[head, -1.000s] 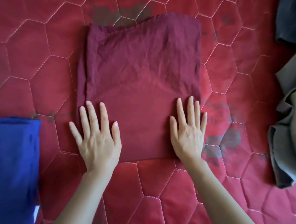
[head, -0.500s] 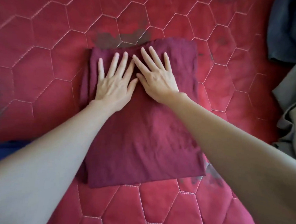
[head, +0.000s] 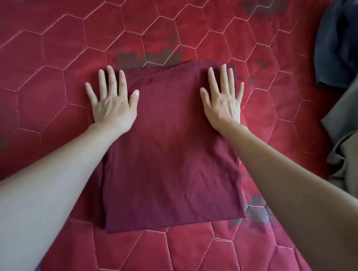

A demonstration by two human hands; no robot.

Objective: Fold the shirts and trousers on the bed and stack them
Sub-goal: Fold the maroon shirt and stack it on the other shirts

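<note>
A maroon garment (head: 169,157), folded into a flat rectangle, lies on the bed (head: 43,59).

The dark garment (head: 344,41) and olive garment (head: 354,137) run off the right edge, shapes unclear.

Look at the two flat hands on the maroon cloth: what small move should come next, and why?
Probably grip the far edge and fold it toward the near edge. Both the left hand and right hand lie flat at the far corners of the cloth, which looks smooth but long.
</note>
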